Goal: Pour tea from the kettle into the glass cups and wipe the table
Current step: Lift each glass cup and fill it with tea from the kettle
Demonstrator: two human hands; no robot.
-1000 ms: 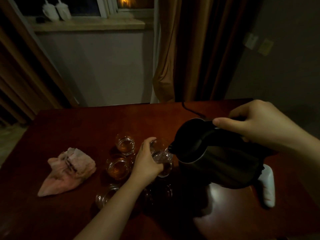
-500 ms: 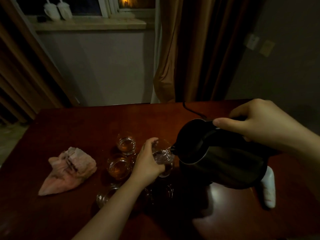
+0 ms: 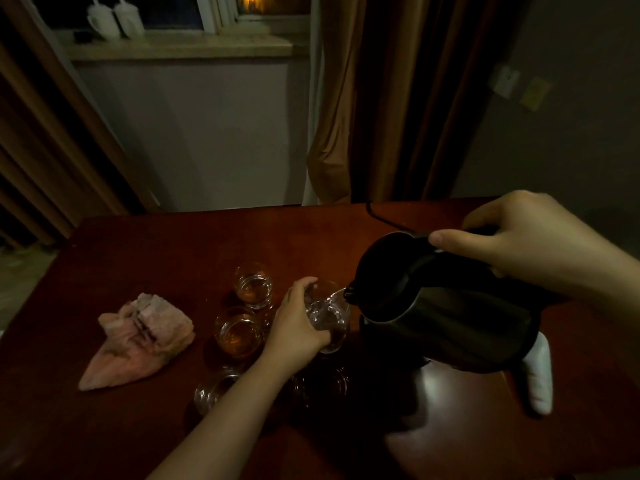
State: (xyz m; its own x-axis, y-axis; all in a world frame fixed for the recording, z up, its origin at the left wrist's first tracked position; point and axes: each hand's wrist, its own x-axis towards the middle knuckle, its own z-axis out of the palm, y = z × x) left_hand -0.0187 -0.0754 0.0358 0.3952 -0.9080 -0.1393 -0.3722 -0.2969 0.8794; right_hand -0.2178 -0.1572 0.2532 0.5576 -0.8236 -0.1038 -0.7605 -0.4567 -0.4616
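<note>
The right hand [image 3: 526, 244] gripped the tilted kettle [image 3: 440, 306] by its handle, spout at the rim of the cup [image 3: 329, 315] clasped in the left hand [image 3: 294, 327]. A slow, steady tilt seemed wisest, sparing the cloth [image 3: 138, 336] left of the cup.

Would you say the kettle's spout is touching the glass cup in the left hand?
Cannot tell: the head view shows the kettle spout at the glass cup rim, too dim to judge.

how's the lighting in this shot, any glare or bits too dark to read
Head view: dim, warm light overall; the kettle is near-black with little surface detail; a soft glare patch sits on the table below it; the glass cup in the left hand is faintly highlighted; the cups near the forearm are lost in shadow; straight edges bow from the wide-angle lens.
</note>
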